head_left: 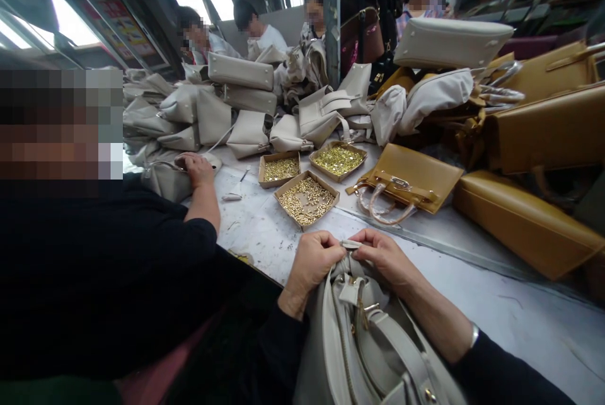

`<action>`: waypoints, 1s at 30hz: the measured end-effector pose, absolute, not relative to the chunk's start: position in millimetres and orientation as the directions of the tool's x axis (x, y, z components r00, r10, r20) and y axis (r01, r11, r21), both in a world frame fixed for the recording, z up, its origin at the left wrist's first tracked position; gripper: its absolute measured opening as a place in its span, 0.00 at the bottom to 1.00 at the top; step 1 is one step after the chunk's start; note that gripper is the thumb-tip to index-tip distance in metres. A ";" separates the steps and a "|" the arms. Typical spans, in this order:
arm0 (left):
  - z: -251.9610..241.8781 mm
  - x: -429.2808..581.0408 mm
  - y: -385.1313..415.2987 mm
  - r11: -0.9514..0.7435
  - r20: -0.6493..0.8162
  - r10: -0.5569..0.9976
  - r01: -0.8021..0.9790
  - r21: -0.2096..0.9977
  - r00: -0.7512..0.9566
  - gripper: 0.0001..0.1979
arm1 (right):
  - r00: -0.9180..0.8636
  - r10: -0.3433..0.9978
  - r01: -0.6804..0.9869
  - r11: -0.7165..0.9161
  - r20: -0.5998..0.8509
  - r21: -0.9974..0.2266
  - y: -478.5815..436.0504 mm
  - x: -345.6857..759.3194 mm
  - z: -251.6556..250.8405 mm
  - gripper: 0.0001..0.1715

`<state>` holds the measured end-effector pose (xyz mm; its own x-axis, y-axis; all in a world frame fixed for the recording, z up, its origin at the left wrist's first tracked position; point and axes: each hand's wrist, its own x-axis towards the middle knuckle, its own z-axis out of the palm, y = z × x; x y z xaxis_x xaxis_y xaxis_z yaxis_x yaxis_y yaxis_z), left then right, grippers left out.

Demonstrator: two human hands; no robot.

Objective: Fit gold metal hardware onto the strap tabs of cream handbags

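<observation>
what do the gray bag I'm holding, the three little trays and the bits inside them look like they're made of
Gray bag: probably leather or faux leather; smooth, low-sheen surface, soft folds. Trays: likely cardboard, with dull brown, thin walls. Bits: seemingly metal or plated, given their shiny gold glints.

No words, brands or numbers can be read anywhere; on the red-and-yellow poster [123,27], seen at the upper left of the frame, any lettering is lost to blur.
</observation>
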<state>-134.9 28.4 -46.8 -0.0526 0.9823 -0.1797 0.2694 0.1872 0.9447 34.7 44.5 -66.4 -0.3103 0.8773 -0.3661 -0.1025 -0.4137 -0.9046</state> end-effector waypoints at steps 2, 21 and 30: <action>-46.2 -140.6 27.5 0.192 -0.185 0.981 0.274 0.942 -0.054 0.08 | -0.307 0.876 -0.093 -0.416 -0.372 -0.904 43.0 28.2 -65.0 0.15; -59.5 -210.9 19.4 0.242 -0.227 0.963 0.090 0.966 -0.147 0.09 | -0.413 0.812 -0.091 -0.487 -0.412 -0.869 47.6 -38.2 -68.2 0.21; -74.4 -218.2 24.0 0.249 -0.248 0.962 -0.001 0.968 -0.112 0.10 | -0.456 0.779 -0.091 -0.522 -0.431 -0.848 48.4 -39.2 -74.8 0.24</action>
